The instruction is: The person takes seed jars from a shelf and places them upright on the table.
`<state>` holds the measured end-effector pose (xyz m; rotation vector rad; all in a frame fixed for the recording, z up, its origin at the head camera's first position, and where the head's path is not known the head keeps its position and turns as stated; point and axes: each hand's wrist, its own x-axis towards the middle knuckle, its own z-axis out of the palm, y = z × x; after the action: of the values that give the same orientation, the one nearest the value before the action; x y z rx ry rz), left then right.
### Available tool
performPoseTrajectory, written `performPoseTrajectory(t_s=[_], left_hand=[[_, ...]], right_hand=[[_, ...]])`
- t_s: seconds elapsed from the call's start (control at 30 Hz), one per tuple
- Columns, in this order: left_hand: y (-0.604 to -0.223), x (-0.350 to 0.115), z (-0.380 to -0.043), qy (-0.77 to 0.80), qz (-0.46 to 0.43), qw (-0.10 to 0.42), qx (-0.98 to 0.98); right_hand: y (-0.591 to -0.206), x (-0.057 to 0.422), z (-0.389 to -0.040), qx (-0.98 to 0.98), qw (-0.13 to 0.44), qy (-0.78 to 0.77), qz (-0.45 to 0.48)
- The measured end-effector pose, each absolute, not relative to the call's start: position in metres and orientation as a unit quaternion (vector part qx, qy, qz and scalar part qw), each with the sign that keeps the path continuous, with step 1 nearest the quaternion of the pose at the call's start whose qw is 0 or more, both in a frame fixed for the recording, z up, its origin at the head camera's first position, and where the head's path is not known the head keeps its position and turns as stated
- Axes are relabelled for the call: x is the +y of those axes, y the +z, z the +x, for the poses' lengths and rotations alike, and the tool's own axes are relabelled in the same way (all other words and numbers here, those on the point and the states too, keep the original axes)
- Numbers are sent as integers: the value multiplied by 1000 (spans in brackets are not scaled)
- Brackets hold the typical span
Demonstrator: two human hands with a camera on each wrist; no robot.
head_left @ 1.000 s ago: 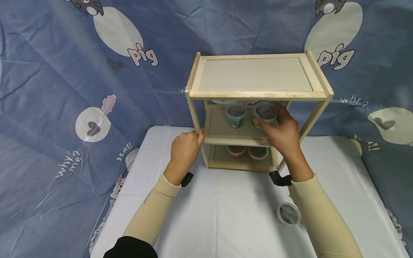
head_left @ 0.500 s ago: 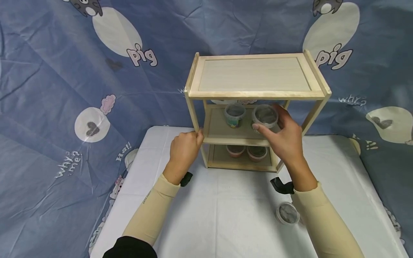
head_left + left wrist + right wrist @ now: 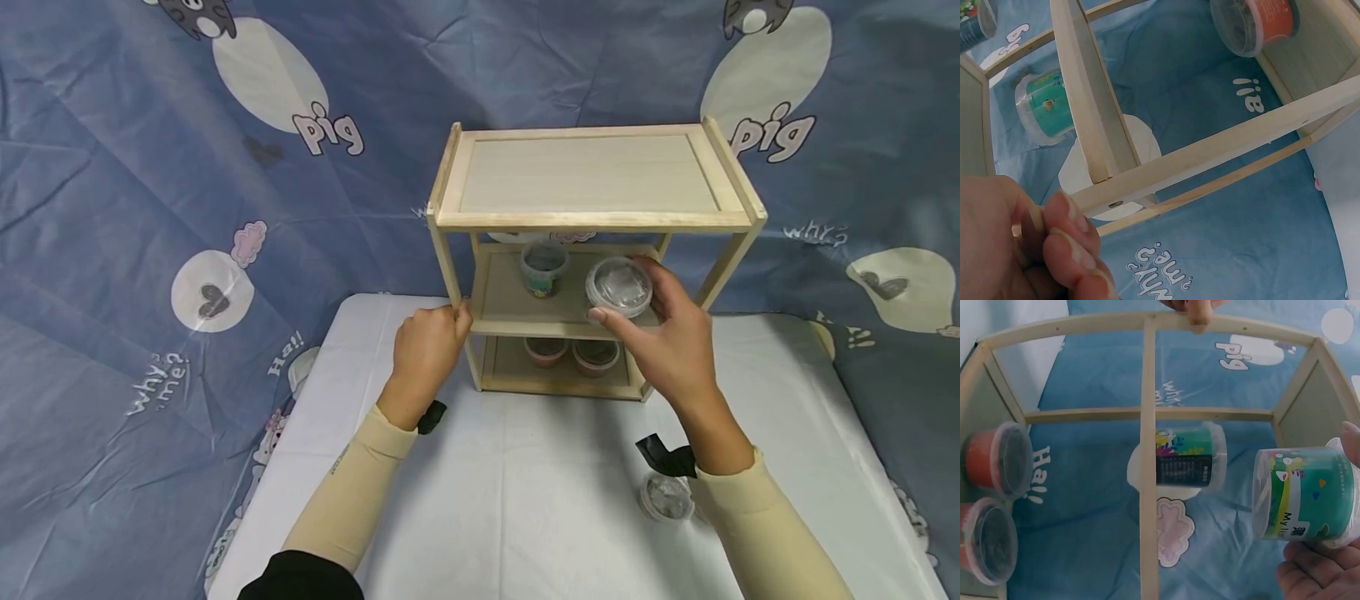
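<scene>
A small clear-lidded tub (image 3: 619,286) with a green printed label is pinched between the thumb and fingers of my right hand (image 3: 678,337), in front of the middle shelf board's right part. In the right wrist view this tub (image 3: 1304,494) stands apart from the shelf. My left hand (image 3: 427,354) grips the left front post of the wooden shelf (image 3: 592,175); its curled fingers show in the left wrist view. A second green-labelled tub (image 3: 543,268) sits on the middle board. Two reddish tubs (image 3: 546,351) sit on the bottom board.
Another clear-lidded tub (image 3: 666,497) stands on the white tabletop (image 3: 465,492), beside my right forearm and partly hidden by it. A blue printed cloth (image 3: 390,100) hangs behind the shelf and along the left side.
My right hand has drawn the tub off the middle board toward me and slightly right, tipping its lid. My left hand keeps its hold on the post.
</scene>
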<state>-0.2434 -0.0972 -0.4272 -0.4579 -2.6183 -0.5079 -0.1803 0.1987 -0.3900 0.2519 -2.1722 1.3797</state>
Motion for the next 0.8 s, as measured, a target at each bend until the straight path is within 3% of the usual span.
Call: performPoseTrajectory(t_s=[0.8], left_hand=[[-428, -97, -244, -193, -168, 222, -941]], right_hand=[[-404, 193, -142, -814, 237, 524, 83]])
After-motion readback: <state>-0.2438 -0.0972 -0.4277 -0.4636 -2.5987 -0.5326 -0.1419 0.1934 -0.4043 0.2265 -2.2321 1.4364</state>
